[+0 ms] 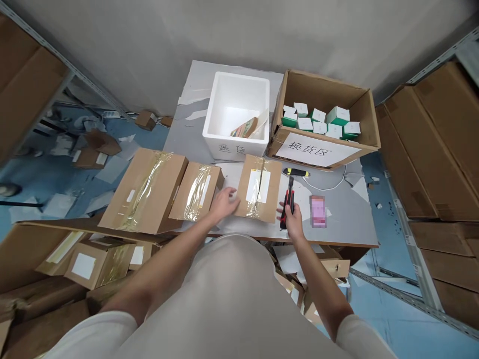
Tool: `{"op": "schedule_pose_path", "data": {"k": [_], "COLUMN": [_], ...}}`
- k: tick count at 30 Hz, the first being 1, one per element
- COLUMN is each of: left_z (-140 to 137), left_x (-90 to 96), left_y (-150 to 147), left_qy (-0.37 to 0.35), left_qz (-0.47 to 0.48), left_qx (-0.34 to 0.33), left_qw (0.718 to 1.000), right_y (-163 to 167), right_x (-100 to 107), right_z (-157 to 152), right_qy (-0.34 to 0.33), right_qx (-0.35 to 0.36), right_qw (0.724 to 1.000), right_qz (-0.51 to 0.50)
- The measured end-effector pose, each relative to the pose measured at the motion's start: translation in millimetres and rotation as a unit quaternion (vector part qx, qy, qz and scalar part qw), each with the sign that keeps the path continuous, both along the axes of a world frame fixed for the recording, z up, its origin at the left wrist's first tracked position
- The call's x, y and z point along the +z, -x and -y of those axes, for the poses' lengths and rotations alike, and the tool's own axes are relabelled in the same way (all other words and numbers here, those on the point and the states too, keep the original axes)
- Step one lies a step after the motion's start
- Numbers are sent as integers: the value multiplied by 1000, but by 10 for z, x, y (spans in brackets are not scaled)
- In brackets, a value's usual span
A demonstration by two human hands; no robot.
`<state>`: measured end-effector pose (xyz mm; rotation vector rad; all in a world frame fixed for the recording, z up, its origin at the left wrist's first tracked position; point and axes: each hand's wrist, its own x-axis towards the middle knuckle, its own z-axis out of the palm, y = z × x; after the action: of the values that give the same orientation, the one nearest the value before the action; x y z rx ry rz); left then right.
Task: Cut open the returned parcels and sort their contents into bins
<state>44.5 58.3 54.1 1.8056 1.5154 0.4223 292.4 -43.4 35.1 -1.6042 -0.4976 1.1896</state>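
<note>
In my right hand (294, 219) is a red and black utility knife (287, 203), its tip pointing away from me. The knife is just right of a taped cardboard box (244, 192) with a white label and a dark line along its top tape. My left hand (225, 203), fingers loosely apart, is at that box's left edge; whether it presses on the box I cannot tell. Left of this hand stand a smaller taped box (193, 190) and a larger taped one (144, 189). A yellow and black utility knife (296, 172) lies beyond my right hand.
At the table's back are a white foam box (235, 80) with a few flat items and an open carton (368, 119) holding several green-white boxes. A pink pixelated item (318, 211) lies right on the table (344, 224). Stacked cartons (441, 144) flank the right; a large box of parcels (22, 249) stands left.
</note>
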Motion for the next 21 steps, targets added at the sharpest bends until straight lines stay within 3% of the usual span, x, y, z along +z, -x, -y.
{"op": "schedule_pose_path", "data": {"k": [2,5,8,10,14,17,21], "left_z": [-387,-987,-1370,-1444,-1172,-656,125], "left_x": [23,-16,-107,-156,-151,-110,-133], "left_y": [-137,-344,-472,-492,-372,-183,61], "left_qy": [-53,-99,-32,0,-20,-49,-15], "left_qz": [-5,7,31,46,48,-3,-34], "left_qx": [-29,-93,-119,-106,-16,75,110], "left_qw": [998,991,992,993,999,996,993], "right_y": [127,373,558,578,305,-72,-461], "right_x": [-5,-38,-55,-47,-24,-25,-39], "right_z": [292,606,675,625,435,202,-187], "right_qy": [33,53,38,21,-19,-46,-59], "right_qx": [-12,-46,-77,-89,-103,-102,-37], "right_qw": [999,988,973,972,982,989,997], "right_qz": [-24,-137,-212,-215,-157,-93,-38]}}
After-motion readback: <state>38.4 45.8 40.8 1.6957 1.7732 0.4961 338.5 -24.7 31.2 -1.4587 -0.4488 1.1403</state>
